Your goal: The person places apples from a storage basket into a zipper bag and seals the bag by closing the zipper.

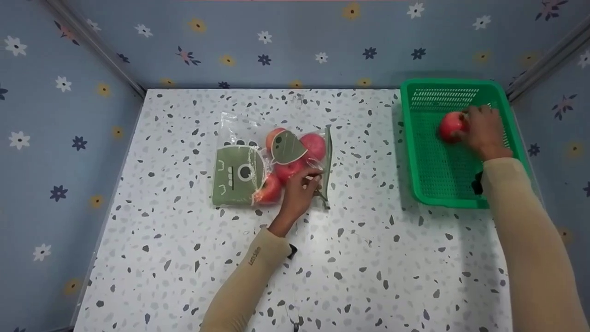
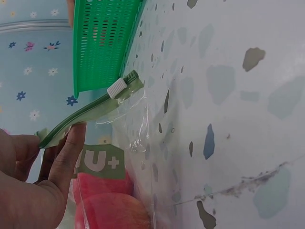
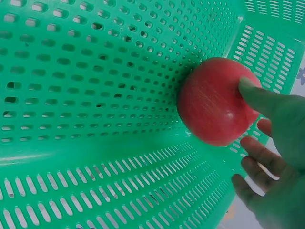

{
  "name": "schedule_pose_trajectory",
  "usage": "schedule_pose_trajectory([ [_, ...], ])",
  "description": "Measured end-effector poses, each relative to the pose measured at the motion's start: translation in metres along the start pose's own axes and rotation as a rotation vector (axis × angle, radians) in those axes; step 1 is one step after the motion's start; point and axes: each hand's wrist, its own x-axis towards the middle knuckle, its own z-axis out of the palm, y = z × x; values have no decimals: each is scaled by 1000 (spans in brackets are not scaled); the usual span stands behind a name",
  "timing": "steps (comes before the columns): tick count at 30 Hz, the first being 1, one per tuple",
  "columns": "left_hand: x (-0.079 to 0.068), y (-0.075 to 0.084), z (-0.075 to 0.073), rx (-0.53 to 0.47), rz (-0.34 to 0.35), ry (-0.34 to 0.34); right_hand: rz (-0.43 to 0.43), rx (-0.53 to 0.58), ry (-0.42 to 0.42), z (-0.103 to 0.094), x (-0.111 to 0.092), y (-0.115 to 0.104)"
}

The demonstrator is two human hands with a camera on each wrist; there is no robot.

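Head view: right hand at two o'clock, fingers loosely spread, apparently picking, must next close round apple in basket; left hand pinches bag.

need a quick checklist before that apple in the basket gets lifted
1. Right hand at the apple: ok, its thumb touches it.
2. All fingers wrapped round the apple: not ok, at least two stand off it.
3. Basket upright on the table: ok.
4. Left hand at the bag's zip edge: ok.
5. Bag mouth open wide enough: cannot tell.
6. Apples inside the bag: ok, several show through.
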Motion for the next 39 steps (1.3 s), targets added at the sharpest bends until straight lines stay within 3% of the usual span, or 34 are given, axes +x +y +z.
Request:
schedule_pose_trajectory([
  [10, -1, -1, 0, 3, -11, 4, -72, 45, -153, 4, 5, 8],
  [15, -1, -1, 0, 14, -10, 0, -40, 55, -205, 2, 6, 9],
  [27, -2, -1, -2, 14, 0, -19, -18, 42, -236, -2, 2, 1],
  [39, -2, 1, -2, -4, -8, -19, -80, -2, -155, -13, -17, -9],
])
